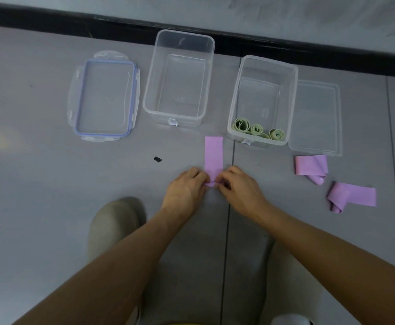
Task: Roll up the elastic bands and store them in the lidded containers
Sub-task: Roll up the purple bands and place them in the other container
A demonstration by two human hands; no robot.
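A pink elastic band (213,153) lies flat on the grey floor, stretching away from me. My left hand (184,190) and my right hand (239,187) pinch its near end, which is curled into a small roll between my fingertips. Two more pink bands lie loosely folded at the right, one (311,166) nearer the containers and one (351,195) closer to me. The clear left container (151,99) holds nothing. In the clear right container (292,95) sit three rolled green bands (257,130) at the near end.
A lid with a blue seal (105,97) lies left of the containers, and a plain clear lid (316,118) lies right of them. A small black object (157,159) rests on the floor. A black skirting strip (309,52) runs along the wall behind. My knees are below.
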